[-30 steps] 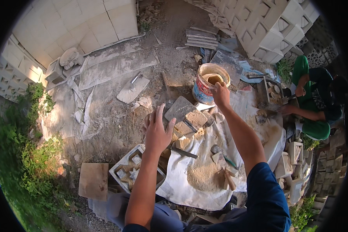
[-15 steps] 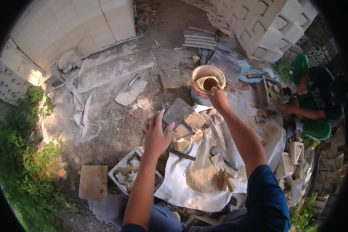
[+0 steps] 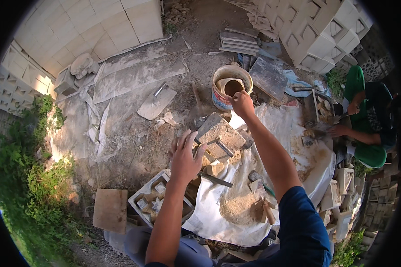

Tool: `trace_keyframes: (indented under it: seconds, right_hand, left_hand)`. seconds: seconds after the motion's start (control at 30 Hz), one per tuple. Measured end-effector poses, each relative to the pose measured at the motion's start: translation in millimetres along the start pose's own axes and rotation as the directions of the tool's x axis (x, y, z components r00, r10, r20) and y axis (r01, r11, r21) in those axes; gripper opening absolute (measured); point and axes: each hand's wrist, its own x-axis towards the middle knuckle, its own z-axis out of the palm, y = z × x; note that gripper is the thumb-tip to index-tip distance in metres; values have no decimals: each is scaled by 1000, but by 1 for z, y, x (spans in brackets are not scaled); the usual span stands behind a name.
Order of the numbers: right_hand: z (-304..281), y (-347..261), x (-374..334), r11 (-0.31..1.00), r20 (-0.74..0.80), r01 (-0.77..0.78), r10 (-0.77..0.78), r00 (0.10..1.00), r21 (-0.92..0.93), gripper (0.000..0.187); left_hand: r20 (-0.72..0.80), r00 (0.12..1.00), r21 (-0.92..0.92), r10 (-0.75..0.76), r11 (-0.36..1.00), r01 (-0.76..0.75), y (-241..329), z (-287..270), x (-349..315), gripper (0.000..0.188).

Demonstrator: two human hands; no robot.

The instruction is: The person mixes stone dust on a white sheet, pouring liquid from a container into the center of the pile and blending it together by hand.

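My right hand (image 3: 242, 105) is closed at the near rim of a pale scoop (image 3: 224, 84) with a dark brown inside. The scoop sits within the mouth of a dirty, pale-rimmed bucket (image 3: 219, 99). My left hand (image 3: 186, 153) hovers with fingers apart and nothing visible in it, next to a square block with a sandy top (image 3: 229, 132). A dark bar with a metal part (image 3: 223, 148) lies across that block's near side. Whether my left fingertips touch the block's edge, I cannot tell.
Near my left forearm stands a square mould (image 3: 138, 205) with star-shaped pieces. A white sheet (image 3: 207, 222) carries sand (image 3: 243, 207), a wooden-handled tool (image 3: 269, 212) and a dark bar (image 3: 216, 179). A trowel (image 3: 157, 101) lies beyond. A co-worker in green trousers (image 3: 358, 116) crouches right.
The whole view has shifted slightly. My left hand has turned, its fingers leaning more to the right. More of the block's sandy top shows. My right hand stays at the scoop, which sits differently in the bucket.
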Motion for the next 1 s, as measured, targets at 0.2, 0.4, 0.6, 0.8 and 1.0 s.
trace_keyframes:
  seconds: [0.2, 0.4, 0.6, 0.8, 1.0]
  right_hand:
    - [-17, 11, 58, 965, -77, -31, 11, 997, -261, 31]
    - [-8, 27, 87, 955, 289, 217, -153, 945, -204, 68]
    - [15, 37, 88, 947, 87, 74, -49, 995, -313, 50]
    - [25, 40, 85, 937, 72, 122, -104, 992, -327, 45]
    - [16, 47, 92, 935, 223, 134, -61, 973, -328, 60]
  left_hand:
    - [11, 1000, -59, 21, 998, -20, -20, 5, -3, 52]
    - [75, 994, -3, -75, 997, 75, -21, -2, -7, 53]
    - [66, 995, -28, -71, 997, 73, -26, -4, -7, 54]
    - [64, 995, -11, -76, 997, 77, -28, -6, -9, 51]
    - [58, 998, -32, -27, 999, 29, -28, -6, -9, 51]
